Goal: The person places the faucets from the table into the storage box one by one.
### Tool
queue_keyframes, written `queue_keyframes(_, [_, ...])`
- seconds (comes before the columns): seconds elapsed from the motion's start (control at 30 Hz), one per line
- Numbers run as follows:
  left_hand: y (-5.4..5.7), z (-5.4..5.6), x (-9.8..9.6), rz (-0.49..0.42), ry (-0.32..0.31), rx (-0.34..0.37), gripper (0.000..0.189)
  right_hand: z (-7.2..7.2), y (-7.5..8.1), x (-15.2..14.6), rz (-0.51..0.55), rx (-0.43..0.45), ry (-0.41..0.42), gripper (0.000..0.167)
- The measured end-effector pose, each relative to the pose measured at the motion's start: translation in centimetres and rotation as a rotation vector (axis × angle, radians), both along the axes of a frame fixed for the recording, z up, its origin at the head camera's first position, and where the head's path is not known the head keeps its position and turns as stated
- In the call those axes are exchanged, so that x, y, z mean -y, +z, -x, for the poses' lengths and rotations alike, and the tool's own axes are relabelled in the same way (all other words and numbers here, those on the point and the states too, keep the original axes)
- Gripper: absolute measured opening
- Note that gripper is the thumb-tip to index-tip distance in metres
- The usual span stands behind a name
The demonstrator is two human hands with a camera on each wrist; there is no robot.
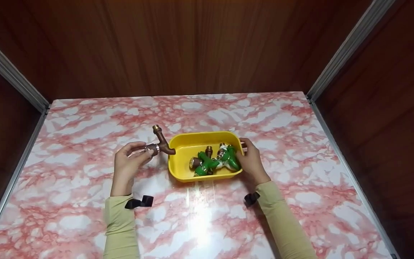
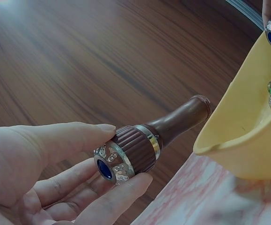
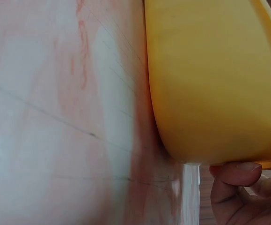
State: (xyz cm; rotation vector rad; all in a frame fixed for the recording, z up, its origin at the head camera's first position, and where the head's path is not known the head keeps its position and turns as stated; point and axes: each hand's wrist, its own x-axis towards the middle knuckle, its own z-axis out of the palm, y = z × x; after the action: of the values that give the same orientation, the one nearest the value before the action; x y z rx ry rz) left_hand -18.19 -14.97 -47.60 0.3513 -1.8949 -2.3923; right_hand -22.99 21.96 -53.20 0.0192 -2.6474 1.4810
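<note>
My left hand (image 1: 128, 163) pinches a brown tap (image 1: 162, 144) by its ribbed knob, thumb on one side and fingers on the other. The tap's brass-tipped inlet points away from me, and its spout reaches the left rim of a yellow tub (image 1: 182, 156). In the left wrist view, a dark blue disc shows on the knob's silver-patterned end. My right hand (image 1: 253, 163) grips the tub's right end, its fingers against the outer wall in the right wrist view. Inside the tub lie green taps (image 1: 204, 168) and a brown tap (image 1: 209, 150), bunched towards the right and partly overlapping.
Under the tub is a red-and-white marbled tabletop (image 1: 84, 126). A dark wood panel (image 1: 178, 46) rises behind it, with more panels at both sides and metal strips (image 1: 350, 39) along the corners. Black straps (image 1: 139, 202) are around both sleeves.
</note>
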Motion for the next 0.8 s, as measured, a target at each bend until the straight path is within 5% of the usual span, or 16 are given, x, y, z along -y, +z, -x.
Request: queue_keyframes(0.8, [0.1,0.1,-2.2,0.020,-0.061,0.011,0.041,-0.1,-0.2,0.1,0.021,-0.038,-0.003,0.041])
